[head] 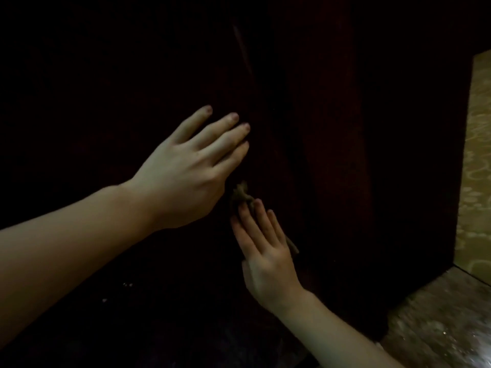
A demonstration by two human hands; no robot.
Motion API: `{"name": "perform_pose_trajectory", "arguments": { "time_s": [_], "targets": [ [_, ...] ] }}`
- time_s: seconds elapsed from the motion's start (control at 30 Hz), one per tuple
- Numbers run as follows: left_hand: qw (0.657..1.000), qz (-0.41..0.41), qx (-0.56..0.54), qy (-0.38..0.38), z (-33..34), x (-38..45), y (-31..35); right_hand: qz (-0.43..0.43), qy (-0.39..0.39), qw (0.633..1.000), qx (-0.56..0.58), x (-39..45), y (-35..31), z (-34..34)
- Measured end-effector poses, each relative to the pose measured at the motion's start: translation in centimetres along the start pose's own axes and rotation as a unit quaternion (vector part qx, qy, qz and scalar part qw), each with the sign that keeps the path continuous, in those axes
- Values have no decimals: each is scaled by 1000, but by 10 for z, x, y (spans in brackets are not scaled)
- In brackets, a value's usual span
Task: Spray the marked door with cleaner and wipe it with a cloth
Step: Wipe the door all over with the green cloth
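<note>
Your right hand presses the cloth flat-fingered against the door, just below your open, bracing left hand.

no readable text, labels, brands, numbers or signs anywhere, view very dark

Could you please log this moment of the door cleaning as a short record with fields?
surface: dark door, dimly lit
left hand: fingers straight, flat against the door
right hand: fingers straight, pressing the cloth on the door
cloth: crumpled, brownish, mostly hidden under the right hand
spray bottle: not in view
floor: pale, patterned, at lower right
stage: wiping
</note>
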State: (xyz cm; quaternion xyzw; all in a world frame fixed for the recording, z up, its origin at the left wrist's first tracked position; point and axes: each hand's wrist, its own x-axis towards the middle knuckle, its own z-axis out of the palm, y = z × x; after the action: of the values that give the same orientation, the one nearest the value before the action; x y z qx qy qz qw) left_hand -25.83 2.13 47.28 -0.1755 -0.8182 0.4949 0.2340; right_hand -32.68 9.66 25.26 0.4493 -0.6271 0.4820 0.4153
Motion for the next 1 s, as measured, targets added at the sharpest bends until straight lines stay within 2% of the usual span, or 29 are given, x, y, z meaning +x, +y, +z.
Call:
{"name": "perform_pose_trajectory", "arguments": {
  "time_s": [0.1, 0.2, 0.3, 0.4, 0.53, 0.63, 0.83, 0.93, 1.0],
  "targets": [
    [1000, -17, -2, -2, -6, -36, -2, 17, 3, 1000, 11, 7, -7, 0],
    [999, -51, -6, 17, -14, -65, -14, 73, 61, 995, 18, 58, -22, -5],
    [998, -61, 15, 26, -19, -99, -35, 88, 102, 991, 8, 94, -42, 1],
    [998, -49, 36, 17, -21, -131, -48, 37, 96, 995, 12, 77, -67, 21],
    [997, -36, 69, 19, -15, -155, -50, -80, 9, 997, -9, 3, -91, 48],
    [996, -41, 78, 34, -11, -155, -48, -77, 2, 997, -5, 3, -90, 47],
    [996, -42, 53, 54, -11, -161, -50, -17, 44, 999, 5, 74, -108, 35],
    [997, -42, 39, 54, -14, -171, -50, -7, 71, 997, -23, 67, -118, 45],
    [997, -44, 36, 45, -17, -186, -51, -35, 72, 996, -28, 48, -127, 57]
  ]
}}
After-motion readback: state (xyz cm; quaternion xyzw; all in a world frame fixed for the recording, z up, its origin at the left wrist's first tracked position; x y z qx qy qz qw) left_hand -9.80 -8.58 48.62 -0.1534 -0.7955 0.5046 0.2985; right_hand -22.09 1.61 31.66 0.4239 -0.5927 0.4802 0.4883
